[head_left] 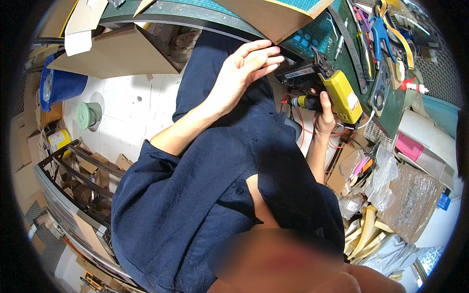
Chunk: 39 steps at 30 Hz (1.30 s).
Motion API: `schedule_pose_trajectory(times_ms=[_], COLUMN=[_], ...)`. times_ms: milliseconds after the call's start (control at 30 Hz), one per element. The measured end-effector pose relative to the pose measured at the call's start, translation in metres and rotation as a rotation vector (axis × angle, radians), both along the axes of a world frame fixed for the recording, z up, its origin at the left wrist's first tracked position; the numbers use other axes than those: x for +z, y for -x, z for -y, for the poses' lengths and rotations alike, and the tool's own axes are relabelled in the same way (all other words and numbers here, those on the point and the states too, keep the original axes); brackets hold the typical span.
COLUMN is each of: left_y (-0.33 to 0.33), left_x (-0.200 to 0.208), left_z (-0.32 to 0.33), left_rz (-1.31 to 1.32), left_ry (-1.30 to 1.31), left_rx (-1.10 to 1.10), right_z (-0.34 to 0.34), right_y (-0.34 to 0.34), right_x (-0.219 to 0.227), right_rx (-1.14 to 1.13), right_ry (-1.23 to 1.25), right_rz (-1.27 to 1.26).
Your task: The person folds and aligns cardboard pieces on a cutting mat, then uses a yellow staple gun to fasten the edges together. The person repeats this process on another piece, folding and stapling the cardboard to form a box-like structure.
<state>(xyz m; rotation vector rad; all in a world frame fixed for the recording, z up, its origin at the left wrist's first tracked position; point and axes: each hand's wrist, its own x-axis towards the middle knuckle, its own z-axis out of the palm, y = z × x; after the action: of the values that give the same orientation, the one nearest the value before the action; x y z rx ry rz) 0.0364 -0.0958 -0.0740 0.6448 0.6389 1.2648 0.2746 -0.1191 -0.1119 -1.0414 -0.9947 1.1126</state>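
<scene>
My right hand [325, 115] is closed around the grip of a yellow and black air staple gun [345, 96]. The gun is tilted at the table's edge, its black nose beside the green cutting mat. A yellow and black fitting [308, 101] with a thin red hose hangs by its handle. My left hand [246, 66] has its fingers stretched out and holds nothing. Its fingertips are at the lower corner of a brown board [273, 19] that juts over the table edge; I cannot tell whether they touch it.
On the green table [391, 105] lie a metal ruler [352, 53], a blue air blow gun [378, 36] and several pens. Another brown board [117, 53] leans at the left. A blue bin [66, 83] and a green tub [88, 115] stand on the floor. Wrapped packages [410, 202] fill the right side.
</scene>
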Motion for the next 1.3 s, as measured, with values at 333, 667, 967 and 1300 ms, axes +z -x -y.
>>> schedule_pose_trajectory(times_ms=[333, 667, 967, 1300], left_y=[-0.002, 0.019, 0.014, 0.035], left_x=[-0.007, 0.042, 0.047, 0.042], left_z=[-0.001, -0.066, -0.053, -0.045], left_rz=[-0.147, -1.401, -1.466, -1.377], left_ry=[-0.125, -1.119, -1.08, -0.984], left_rx=[0.221, 0.534, 0.537, 0.649], right_z=[-0.005, -0.001, 0.007, 0.006], right_y=[0.006, 0.005, 0.003, 0.01], right_x=[0.001, -0.007, -0.012, -0.01], right_rx=[-0.044, 0.051, 0.074, 0.118], right_ry=[-0.016, 0.043, 0.059, 0.128], right_rz=[-0.038, 0.126, 0.19, 0.164])
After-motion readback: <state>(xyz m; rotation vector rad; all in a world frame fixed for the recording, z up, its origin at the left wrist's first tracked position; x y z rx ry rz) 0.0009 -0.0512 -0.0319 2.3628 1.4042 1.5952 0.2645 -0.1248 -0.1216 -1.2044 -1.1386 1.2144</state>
